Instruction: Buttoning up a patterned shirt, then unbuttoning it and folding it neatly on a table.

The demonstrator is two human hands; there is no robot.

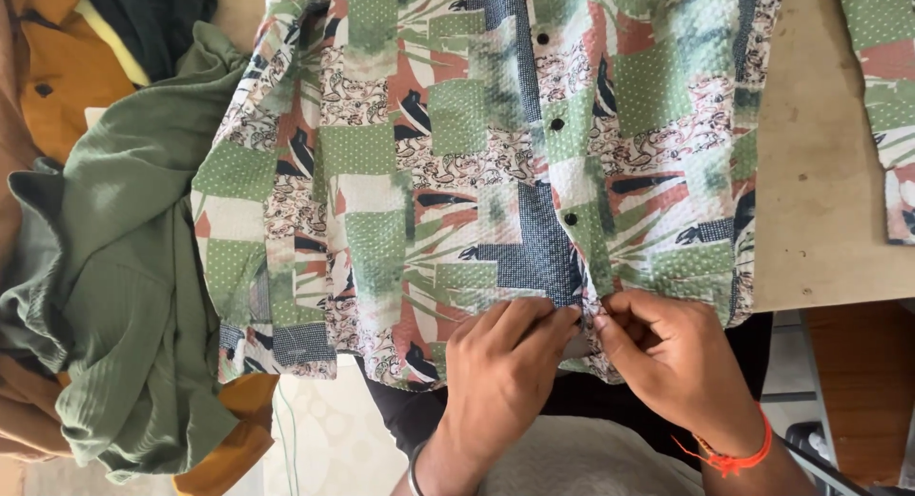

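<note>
At the near edge of the worn tan wooden table (pixel 829 172), the green, white and rust patchwork-print button-up shirt (pixel 457 162) lay flat, front up, its hem hanging just over the rim. The left hand (pixel 500 372) and the right hand (pixel 672 363) met at the bottom of the placket, fingers curled and pinched on the hem cloth; whatever lay between the fingertips was hidden. The shirt's collar end was cut off by the top of the view, and one sleeve (pixel 891 86) ran out at the right border. Three dark buttons (pixel 557 124) showed up the placket. A crumpled olive-green ribbed garment (pixel 124 267) pressed against the shirt's left side, over mustard-orange cloth (pixel 57 77). Bare tabletop stayed open to the right of the shirt.
</note>
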